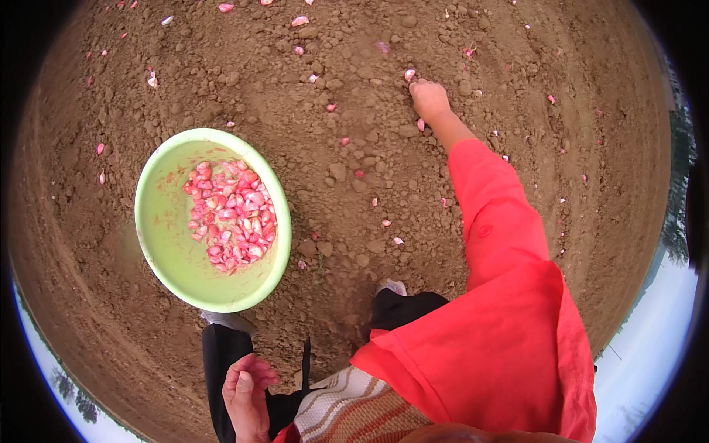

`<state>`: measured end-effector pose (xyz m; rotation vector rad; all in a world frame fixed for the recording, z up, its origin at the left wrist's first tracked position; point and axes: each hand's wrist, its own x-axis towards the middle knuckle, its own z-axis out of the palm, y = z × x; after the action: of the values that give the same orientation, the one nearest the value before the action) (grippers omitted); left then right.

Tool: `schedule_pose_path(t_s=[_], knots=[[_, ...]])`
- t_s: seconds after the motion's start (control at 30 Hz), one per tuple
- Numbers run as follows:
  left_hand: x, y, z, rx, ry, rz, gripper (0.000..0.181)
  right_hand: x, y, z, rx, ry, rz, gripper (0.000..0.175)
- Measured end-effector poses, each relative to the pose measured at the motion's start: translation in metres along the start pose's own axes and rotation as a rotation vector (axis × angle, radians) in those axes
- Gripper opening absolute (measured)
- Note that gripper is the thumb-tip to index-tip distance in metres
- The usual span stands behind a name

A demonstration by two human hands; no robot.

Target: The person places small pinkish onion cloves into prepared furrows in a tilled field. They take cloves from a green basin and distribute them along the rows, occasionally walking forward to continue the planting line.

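My right hand (pixel 430 102) reaches down to the brown soil with its fingers curled, the fingertips hidden beneath it. Just beyond the knuckles lies a pink garlic clove (pixel 410 75), and another garlic clove (pixel 421 124) rests beside the wrist. Whether anything is pinched in those fingers is not visible. Low in the picture, my left hand (pixel 249 390) hovers by my black trouser leg, loosely bent, with nothing seen in it. A light green plastic basin (pixel 160 232) stands tilted on the ground, holding a heap of pink-skinned garlic cloves (pixel 235 213) towards its right side.
More garlic cloves (pixel 299 21) lie scattered over the cloddy soil (pixel 354 205). My left shoe (pixel 228 320) is right by the basin's lower rim, and my right shoe (pixel 392 287) is farther right. Trees (pixel 677 210) and sky show at the picture's rim.
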<state>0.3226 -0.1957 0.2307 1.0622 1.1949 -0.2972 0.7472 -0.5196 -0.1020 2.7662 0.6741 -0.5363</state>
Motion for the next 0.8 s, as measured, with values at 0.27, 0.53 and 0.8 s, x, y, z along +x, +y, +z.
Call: schedule_pose_path(t_s=[0.27,0.53,0.8], knots=[[0.0,-0.003,-0.003,-0.01,0.009,-0.006,0.046,-0.005,-0.005,-0.011,0.263,0.068,0.17,0.022],[0.008,-0.016,-0.009,-0.025,0.084,0.024,0.038,0.017,-0.006,-0.026,0.404,0.214,0.377,0.026],[0.008,-0.017,-0.011,-0.017,0.097,0.041,0.04,0.023,0.017,-0.007,0.904,0.284,0.31,0.032]])
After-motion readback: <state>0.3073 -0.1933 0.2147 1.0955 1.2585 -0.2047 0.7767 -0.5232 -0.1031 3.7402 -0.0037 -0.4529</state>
